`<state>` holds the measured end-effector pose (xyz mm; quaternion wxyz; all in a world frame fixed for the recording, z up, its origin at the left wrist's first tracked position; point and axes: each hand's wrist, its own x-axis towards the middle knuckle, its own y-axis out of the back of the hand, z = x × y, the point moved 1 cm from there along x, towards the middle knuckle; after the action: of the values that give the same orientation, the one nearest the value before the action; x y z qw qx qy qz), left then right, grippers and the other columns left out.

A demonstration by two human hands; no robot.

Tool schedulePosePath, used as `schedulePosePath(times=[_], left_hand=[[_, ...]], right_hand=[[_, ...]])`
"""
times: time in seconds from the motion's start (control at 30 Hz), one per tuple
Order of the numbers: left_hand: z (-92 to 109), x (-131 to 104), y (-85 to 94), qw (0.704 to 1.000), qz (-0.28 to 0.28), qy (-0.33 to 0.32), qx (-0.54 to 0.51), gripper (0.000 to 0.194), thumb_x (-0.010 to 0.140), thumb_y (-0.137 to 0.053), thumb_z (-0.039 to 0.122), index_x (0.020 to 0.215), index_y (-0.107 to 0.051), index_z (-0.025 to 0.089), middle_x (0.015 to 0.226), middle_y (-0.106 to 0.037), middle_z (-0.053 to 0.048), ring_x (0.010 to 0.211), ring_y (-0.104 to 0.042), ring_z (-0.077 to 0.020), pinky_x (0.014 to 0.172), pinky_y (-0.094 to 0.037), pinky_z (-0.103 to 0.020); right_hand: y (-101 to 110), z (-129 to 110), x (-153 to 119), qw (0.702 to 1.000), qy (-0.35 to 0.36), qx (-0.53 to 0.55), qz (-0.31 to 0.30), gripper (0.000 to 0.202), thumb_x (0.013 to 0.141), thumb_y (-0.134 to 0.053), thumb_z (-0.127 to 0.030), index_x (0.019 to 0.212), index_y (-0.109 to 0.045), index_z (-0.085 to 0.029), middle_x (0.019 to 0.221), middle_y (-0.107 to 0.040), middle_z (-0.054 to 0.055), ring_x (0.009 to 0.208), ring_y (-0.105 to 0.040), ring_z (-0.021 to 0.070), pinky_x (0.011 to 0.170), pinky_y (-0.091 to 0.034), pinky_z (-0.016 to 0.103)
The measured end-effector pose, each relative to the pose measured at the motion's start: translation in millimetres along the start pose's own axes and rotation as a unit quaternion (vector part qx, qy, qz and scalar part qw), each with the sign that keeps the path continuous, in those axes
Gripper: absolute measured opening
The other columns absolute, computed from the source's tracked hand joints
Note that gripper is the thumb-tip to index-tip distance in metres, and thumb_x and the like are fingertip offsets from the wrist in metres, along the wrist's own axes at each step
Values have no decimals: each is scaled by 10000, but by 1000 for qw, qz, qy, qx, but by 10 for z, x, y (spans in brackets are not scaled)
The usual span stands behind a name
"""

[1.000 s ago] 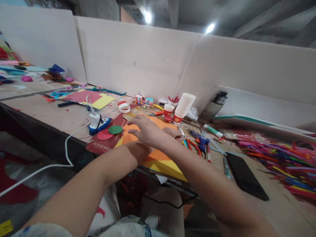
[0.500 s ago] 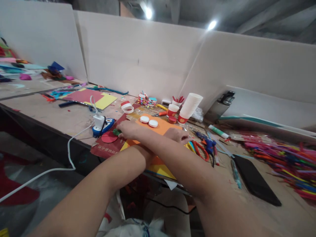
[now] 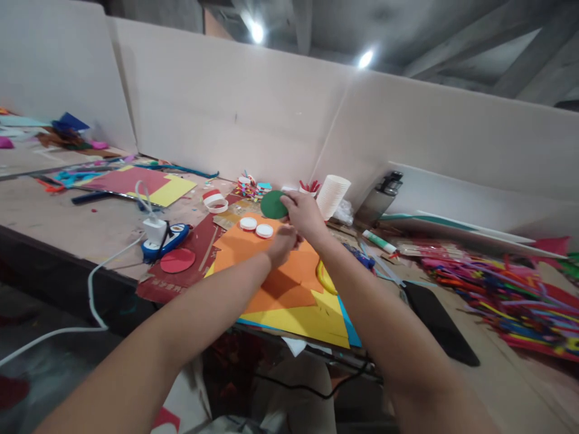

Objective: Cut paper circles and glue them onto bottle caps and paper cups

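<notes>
Green disc (image 3: 272,205) has moved from left of orange sheet (image 3: 244,253) to near its far edge, clamped in right grip (image 3: 304,212). Left grip (image 3: 284,244), closure indeterminable, obscures sheet beside white lids (image 3: 265,231).

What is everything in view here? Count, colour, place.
Held disc: one, green, right hand
Flat disc: one, red, left of centre
Paper: several, orange and yellow, centre
Round caps: two, white-topped, on paper
Cup stack: one, white, behind right hand
Phone: one, black, right
Tube: one, white and green, right
Pipe cleaners: many, mixed, far right
Bottle: one, grey, back right
Plug: one, white, left
Cable: one, white, left
Panels: several, white, back
Ceiling lights: two, white, top
Thin sheets: two, red and yellow, left
Scraps: uncounted, mixed, left
Left hand: one, bare, over paper
Right hand: one, bare, gripping held disc
</notes>
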<state>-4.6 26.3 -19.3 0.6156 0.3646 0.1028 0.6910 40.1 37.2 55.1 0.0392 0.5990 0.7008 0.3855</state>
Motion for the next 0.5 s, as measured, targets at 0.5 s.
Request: schedulePosePath(times=[0.5], left_hand=[[-239, 210, 234, 712, 151, 266, -632, 52, 850, -606, 129, 826, -579, 165, 678, -648, 9, 544, -603, -91, 491, -435, -179]], right_hand=[[375, 904, -45, 936, -20, -352, 20, 291, 968, -449, -271, 1132, -652, -141, 1125, -657, 120, 1011, -601, 192, 864, -443, 282]])
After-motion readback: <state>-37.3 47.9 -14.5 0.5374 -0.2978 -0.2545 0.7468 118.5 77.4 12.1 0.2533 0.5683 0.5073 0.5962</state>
